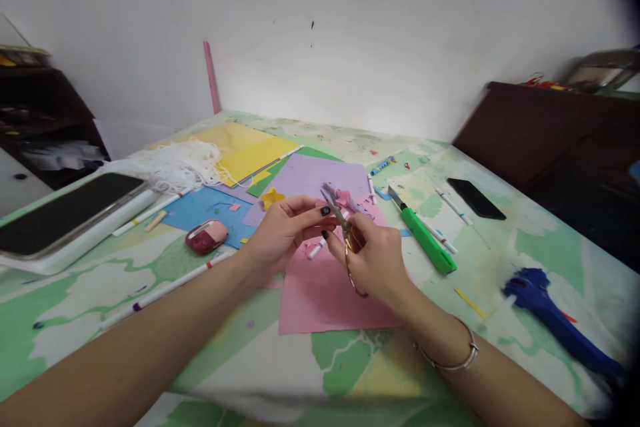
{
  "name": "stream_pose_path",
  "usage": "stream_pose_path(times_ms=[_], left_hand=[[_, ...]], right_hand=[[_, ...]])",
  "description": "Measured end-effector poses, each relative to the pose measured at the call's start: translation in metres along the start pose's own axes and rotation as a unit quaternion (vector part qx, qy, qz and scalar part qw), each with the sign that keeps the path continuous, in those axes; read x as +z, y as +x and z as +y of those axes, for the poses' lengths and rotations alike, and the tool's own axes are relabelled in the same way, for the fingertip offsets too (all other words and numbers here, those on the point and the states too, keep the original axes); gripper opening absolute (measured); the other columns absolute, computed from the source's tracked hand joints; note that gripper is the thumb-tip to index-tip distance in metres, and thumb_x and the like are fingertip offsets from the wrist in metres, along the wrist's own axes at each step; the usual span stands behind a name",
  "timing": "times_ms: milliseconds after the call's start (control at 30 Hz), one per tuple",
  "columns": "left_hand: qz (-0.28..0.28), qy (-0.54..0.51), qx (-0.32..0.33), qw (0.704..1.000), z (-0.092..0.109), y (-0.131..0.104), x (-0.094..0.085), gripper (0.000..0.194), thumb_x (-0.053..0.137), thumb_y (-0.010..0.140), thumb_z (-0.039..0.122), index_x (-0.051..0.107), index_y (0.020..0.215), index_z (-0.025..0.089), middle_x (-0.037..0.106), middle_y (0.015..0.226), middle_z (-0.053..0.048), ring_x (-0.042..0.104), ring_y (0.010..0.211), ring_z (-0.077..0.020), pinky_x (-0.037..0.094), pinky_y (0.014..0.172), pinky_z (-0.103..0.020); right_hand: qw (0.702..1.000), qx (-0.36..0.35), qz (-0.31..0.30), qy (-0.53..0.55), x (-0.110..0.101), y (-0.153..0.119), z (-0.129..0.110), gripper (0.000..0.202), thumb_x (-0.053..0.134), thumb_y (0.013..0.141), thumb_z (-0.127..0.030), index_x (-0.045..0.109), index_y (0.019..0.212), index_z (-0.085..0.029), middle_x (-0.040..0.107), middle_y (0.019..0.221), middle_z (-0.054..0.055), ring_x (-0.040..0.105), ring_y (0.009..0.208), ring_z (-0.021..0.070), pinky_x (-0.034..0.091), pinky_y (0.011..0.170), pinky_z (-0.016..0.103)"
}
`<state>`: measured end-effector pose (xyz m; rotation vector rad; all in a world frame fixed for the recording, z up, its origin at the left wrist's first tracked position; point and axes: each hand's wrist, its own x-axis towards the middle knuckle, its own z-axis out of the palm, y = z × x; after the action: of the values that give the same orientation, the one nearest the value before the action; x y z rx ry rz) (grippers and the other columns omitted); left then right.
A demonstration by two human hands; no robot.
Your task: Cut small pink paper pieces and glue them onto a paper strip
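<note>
My right hand (pixel 377 253) grips gold-handled scissors (pixel 354 273), their blades pointing up and to the left. Close to the blades, my left hand (pixel 285 230) pinches a small pink piece (pixel 321 203), mostly hidden by the fingers. Below both hands lies a pink sheet (pixel 335 300), with pink and purple scraps (pixel 363 207) just beyond the scissors. A yellow cut shape (pixel 273 197) sits behind my left hand on a lilac sheet (pixel 320 177).
Right of my hands lie a green box cutter (pixel 427 240) with blade out, a phone (pixel 476 199) and a blue tool (pixel 560 320). Leftward are an earphone case (pixel 206 237), white string (pixel 180 163), markers and a large dark-screened device (pixel 70 213).
</note>
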<state>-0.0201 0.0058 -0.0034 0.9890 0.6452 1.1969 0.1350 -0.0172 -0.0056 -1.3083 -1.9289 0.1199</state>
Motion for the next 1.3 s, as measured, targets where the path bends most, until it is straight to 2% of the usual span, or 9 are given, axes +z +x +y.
stream_pose_path(times_ms=[267,967,1300], left_hand=[[-0.033,0.036,0.003,0.999,0.005,0.002,-0.005,0.01,0.071,0.072,0.022,0.066,0.075,0.014,0.07,0.08,-0.004,0.067,0.079,-0.0178,0.051,0.081,-0.033],[-0.1,0.154,-0.004,0.983,0.025,0.005,-0.016,0.008,0.068,0.074,0.017,0.07,0.08,0.012,0.07,0.084,-0.006,0.067,0.082,-0.0171,0.054,0.08,-0.03],[-0.099,0.188,-0.017,0.977,0.029,0.007,-0.021,0.01,0.069,0.072,0.016,0.071,0.081,0.012,0.072,0.082,-0.007,0.068,0.08,-0.0177,0.055,0.079,-0.031]], right_hand=[[1.0,-0.016,0.009,0.004,0.0,-0.001,0.003,0.028,0.06,0.075,-0.036,0.042,0.06,-0.021,0.048,0.048,-0.003,0.039,0.044,0.0099,0.028,0.048,0.024],[0.999,-0.038,-0.01,-0.027,-0.007,0.002,0.002,0.029,0.062,0.07,-0.037,0.045,0.054,-0.018,0.044,0.044,-0.004,0.036,0.041,0.0079,0.026,0.046,0.022],[0.996,-0.045,-0.042,-0.057,-0.012,0.004,0.002,0.029,0.064,0.07,-0.034,0.046,0.054,-0.018,0.041,0.044,-0.005,0.031,0.044,0.008,0.024,0.048,0.022]])
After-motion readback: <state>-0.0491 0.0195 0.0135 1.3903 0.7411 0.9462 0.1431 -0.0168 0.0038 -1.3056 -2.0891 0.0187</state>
